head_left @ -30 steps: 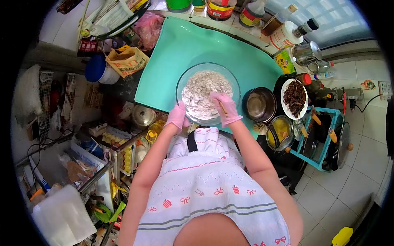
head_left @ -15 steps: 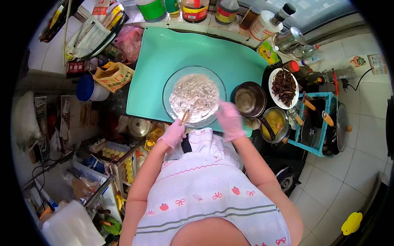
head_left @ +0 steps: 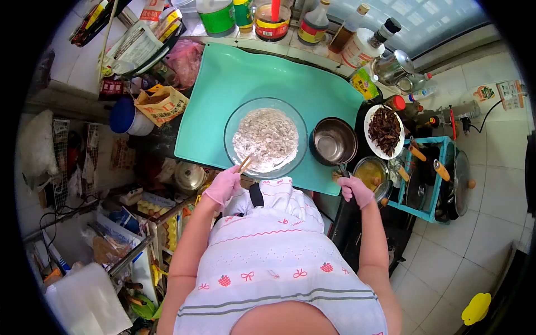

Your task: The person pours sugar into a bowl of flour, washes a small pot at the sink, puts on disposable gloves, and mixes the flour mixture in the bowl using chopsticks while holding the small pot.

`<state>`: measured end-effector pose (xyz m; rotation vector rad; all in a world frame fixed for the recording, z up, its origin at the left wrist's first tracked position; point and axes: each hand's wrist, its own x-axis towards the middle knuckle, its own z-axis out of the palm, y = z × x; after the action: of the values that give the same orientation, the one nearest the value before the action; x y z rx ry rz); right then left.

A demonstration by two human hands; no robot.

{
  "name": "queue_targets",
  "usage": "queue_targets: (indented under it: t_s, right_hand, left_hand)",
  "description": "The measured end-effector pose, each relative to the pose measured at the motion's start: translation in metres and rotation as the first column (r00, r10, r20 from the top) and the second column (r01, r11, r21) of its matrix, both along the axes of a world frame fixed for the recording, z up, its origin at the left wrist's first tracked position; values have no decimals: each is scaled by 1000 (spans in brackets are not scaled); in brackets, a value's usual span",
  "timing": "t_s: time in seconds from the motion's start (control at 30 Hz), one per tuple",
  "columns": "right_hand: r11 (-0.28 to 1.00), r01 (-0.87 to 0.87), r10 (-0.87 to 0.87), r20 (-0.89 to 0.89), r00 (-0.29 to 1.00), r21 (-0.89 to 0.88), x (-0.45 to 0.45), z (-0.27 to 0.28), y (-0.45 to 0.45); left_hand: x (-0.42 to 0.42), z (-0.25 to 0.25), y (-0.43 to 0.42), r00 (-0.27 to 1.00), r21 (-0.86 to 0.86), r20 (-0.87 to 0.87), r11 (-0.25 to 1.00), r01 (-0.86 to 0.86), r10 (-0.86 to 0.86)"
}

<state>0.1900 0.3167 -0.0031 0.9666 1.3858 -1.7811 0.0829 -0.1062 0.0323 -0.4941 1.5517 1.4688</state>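
A clear glass bowl (head_left: 302, 137) holds a pale, crumbly flour mixture (head_left: 266, 135) with loose white powder along its near side. At the bowl's near-left rim, my left hand (head_left: 221, 186), in a pink glove, is closed around wooden chopsticks (head_left: 244, 164), their tips over the mixture. My right hand (head_left: 357, 190), gloved the same way, is wrapped around the handle of a small metal saucepan (head_left: 334, 140). The pan stands upright just right of the bowl, near the mat's right side; its shiny inner bottom shows.
Under the bowl lies a turquoise mat (head_left: 206, 111). To the right are a white plate of dark brown strips (head_left: 384, 132), a pan of yellowish liquid (head_left: 369, 173) and a blue rack (head_left: 446, 148). Bottles and jars (head_left: 272, 22) line the back ledge.
My right hand has moved right, away from the bowl's near-right edge, and taken hold of the saucepan's handle. My left hand has shifted slightly left and down with the chopsticks.
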Motion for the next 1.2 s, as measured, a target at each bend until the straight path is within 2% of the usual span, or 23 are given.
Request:
queue_targets:
  t_s: [0.1, 0.13, 0.23, 0.4, 0.5, 0.63, 0.73, 0.83, 0.87, 0.97, 1.07, 1.2]
  right_hand:
    - [992, 122, -120, -54, 991, 42, 4, 0, -8]
    - [982, 154, -147, -67, 987, 110, 3, 10, -17]
    - [929, 133, -102, -107, 989, 346, -3, 62, -40]
    - [874, 153, -73, -187, 980, 460, -8, 106, -43]
    - [807, 57, 29, -135, 990, 588, -16, 125, -43]
    - [797, 2, 81, -111, 991, 605, -27, 138, -54]
    - [651, -86, 282, -135, 950, 754, -31, 130, -61]
    - [456, -162, 440, -63, 896, 875, -32, 116, -58]
    - [459, -209, 426, -8, 905, 864, -34, 116, -57]
    - [322, -254, 494, 67, 867, 912, -42, 120, -60]
    - [213, -281, 560, 119, 820, 936, -54, 133, -68]
    - [72, -195, 628, 107, 771, 978, -66, 137, -74]
  left_hand:
    - [1, -6, -1, 996, 42, 8, 995, -92, 92]
    - [1, -5, 0, 995, 48, 0, 994, -101, 101]
    - [3, 1, -1, 996, 52, -8, 994, -94, 94]
    - [4, -2, -2, 998, 32, -21, 998, -60, 61]
    - [4, -3, -3, 999, 31, -26, 999, -41, 41]
    - [4, -11, -3, 999, 22, -27, 999, -42, 43]
    - [5, -9, -3, 997, 27, -39, 998, -64, 65]
    - [3, -6, -3, 995, 62, -50, 995, -77, 81]
    - [2, -6, -3, 995, 79, -50, 994, -81, 85]
    - [2, -11, -4, 996, 52, -69, 997, -58, 61]
    - [4, -12, -4, 992, 52, -47, 992, -113, 116]
    - [3, 2, -5, 990, 71, -19, 988, -139, 141]
